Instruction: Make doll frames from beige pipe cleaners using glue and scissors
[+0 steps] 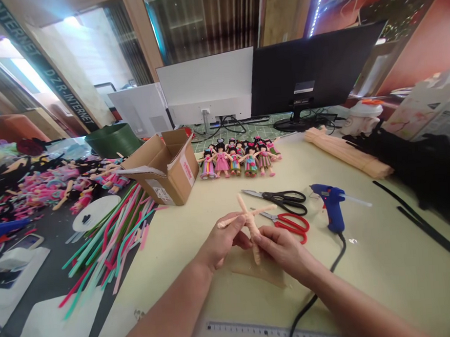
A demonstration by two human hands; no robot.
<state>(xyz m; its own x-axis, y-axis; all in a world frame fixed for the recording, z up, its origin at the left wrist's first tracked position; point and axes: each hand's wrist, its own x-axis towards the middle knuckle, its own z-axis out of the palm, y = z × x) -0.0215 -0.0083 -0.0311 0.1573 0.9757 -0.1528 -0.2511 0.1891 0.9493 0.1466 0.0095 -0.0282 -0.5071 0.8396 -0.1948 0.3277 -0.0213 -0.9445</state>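
Between my two hands is a peach pipe-cleaner doll body [251,223], a twisted stem with a crosspiece for arms and an upright bit on top. My left hand [226,235] pinches it at the crossing, thumb over the left arm. Lower down, my right hand [278,244] grips the twisted trunk between thumb and fingers. Beneath the hands a brownish flat sheet [261,275] lies on the table. Just beyond them are red-handled scissors [292,225] and black-handled scissors [284,199]. A blue glue gun [331,204] with a clear stick rests to the right.
Finished dolls [235,160] stand in rows behind an open cardboard box [167,170]. Coloured pipe cleaners [110,238] spread at left, a peach bundle [347,152] and black strands [410,176] at right. The glue gun's cord [315,298] crosses a ruler [267,332] in front.
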